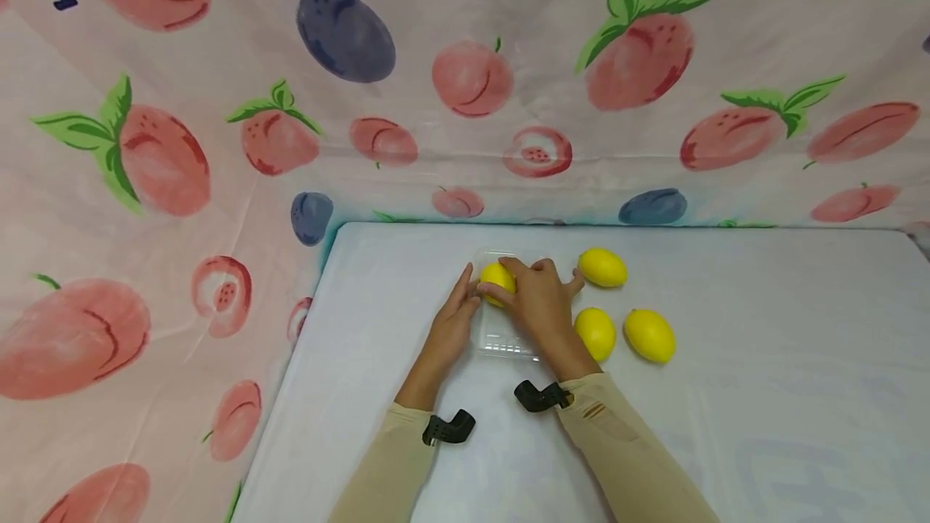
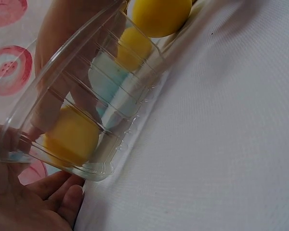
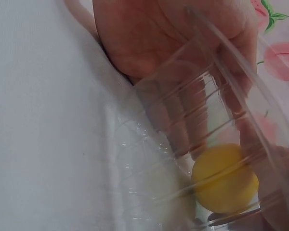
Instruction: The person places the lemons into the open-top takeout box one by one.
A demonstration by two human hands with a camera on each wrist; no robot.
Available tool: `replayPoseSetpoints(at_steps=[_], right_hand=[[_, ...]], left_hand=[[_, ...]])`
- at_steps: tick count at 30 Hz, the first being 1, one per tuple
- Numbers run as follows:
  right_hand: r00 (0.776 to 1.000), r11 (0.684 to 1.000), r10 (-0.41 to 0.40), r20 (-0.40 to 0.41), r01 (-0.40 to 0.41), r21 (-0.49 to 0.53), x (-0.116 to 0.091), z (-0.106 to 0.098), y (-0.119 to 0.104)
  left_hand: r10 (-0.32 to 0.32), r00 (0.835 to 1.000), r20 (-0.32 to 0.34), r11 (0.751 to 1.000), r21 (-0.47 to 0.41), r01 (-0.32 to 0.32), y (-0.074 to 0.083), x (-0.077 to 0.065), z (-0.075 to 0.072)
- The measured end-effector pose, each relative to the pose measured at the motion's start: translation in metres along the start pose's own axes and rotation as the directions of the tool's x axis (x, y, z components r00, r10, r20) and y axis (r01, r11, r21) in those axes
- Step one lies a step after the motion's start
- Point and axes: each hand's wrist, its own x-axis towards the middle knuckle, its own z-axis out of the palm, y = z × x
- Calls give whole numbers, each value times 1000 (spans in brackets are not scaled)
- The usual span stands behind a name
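A clear plastic container (image 1: 501,348) with ribbed walls sits on the table. Inside its left end lies a yellow lemon (image 1: 498,279), pinched between the thumb and fingers of my right hand (image 1: 543,301), which reaches over the container. My left hand (image 1: 452,328) rests along the container's left side with its fingers extended. The left wrist view shows the lemon (image 2: 72,137) through the clear wall, with left fingers (image 2: 70,204) at the container's lower corner. In the right wrist view, the lemon (image 3: 225,178) is also seen through the plastic.
Three more lemons lie right of the container: one at the back (image 1: 603,267), one close to my right wrist (image 1: 594,334) and one farther right (image 1: 650,336). The white-covered table (image 1: 763,361) meets a fruit-patterned cloth (image 1: 421,176) at the back and left.
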Motion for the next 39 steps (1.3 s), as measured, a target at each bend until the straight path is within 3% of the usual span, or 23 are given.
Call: replayPoseSetpoints(at_steps=[14, 23, 27, 32, 39], right_hand=[[1000, 999, 16, 15, -16, -45, -1, -2, -3], [996, 998, 34, 84, -38, 45, -1, -15, -1], [997, 995, -13, 74, 6, 95, -2, -23, 4], [995, 977, -84, 60, 70, 203, -5, -44, 13], [992, 950, -129, 5, 122, 287, -10, -92, 29]], left_hand=[[10, 1000, 6, 1000, -17, -10, -1, 0, -1], [2, 1000, 6, 1000, -8, -2, 1, 0, 0], [0, 1000, -2, 1000, -5, 0, 2, -1, 0], [-16, 1000, -6, 1000, 0, 16, 1, -1, -1], [-10, 1000, 11, 1000, -12, 11, 2, 0, 0]])
